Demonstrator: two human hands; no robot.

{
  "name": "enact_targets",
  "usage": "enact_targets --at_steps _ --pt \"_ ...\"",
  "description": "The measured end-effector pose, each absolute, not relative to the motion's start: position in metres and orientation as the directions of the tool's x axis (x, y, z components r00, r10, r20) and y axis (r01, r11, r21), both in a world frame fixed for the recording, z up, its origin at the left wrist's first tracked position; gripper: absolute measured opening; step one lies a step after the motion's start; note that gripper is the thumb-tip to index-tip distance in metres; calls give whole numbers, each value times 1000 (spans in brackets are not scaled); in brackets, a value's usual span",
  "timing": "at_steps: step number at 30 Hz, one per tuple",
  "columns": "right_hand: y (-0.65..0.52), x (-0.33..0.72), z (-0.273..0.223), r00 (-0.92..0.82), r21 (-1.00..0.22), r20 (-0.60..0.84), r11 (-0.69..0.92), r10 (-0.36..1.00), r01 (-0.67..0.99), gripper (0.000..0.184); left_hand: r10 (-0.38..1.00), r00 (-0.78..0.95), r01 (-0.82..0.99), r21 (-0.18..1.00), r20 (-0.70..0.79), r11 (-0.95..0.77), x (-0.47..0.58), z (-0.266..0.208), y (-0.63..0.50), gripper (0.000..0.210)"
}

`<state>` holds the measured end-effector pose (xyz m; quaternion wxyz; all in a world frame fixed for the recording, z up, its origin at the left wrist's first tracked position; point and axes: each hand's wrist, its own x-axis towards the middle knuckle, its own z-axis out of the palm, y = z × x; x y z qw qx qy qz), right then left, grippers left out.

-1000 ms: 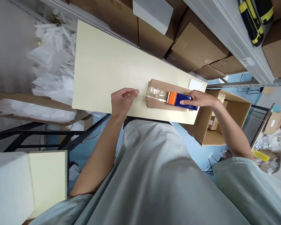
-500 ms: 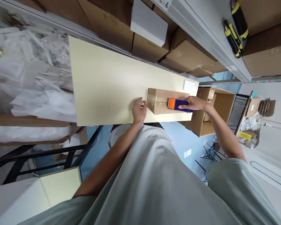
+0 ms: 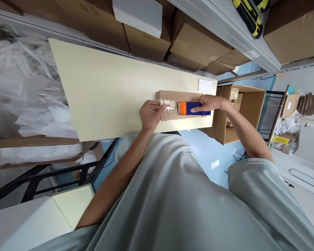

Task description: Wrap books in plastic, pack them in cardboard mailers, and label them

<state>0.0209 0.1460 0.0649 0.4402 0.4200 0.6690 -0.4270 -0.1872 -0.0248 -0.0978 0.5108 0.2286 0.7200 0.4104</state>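
A long, narrow cardboard box lies on the pale yellow tabletop. Clear packing tape runs along its upper face at the left end. My right hand is wrapped round an orange and dark blue tape dispenser, whose toothed orange end rests on or just over the box beside the tape. At the box's left end, my left hand grips the edge, its thumb on the tape and its other fingers bent at the end face.
Cardboard boxes line the shelf behind the table. A white label or paper lies at the table's right end, near a large open carton. White plastic bags are heaped on the left. Yellow-black cutters sit on the upper shelf.
My left hand has closed in on the box's left end, and its thumb now touches the tape. The dispenser stays in my right hand over the box. The whole view has shifted slightly.
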Motion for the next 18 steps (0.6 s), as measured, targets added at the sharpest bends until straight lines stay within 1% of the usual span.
enact_targets --at_steps 2,4,7,12,15,18 --pt "150 32 65 -304 -258 -942 269 143 928 70 714 -407 -96 804 -570 587 -184 -96 -24 29" --pt "156 49 69 -322 -280 -938 271 125 921 70 679 -453 -104 790 -578 604 -180 -94 -23 27" --pt "168 91 82 -300 -255 -943 267 144 929 70 625 -507 -135 771 -593 622 -174 -92 -18 26" --pt "196 185 98 -272 -249 -952 166 138 954 70 517 -570 -250 735 -638 630 -164 -87 -8 26" --pt "206 218 87 -293 -272 -947 163 128 948 70 462 -616 -259 718 -638 646 -158 -82 -2 28" --pt "207 221 62 -298 -273 -945 177 135 945 64 423 -650 -233 695 -631 680 -153 -78 3 28"
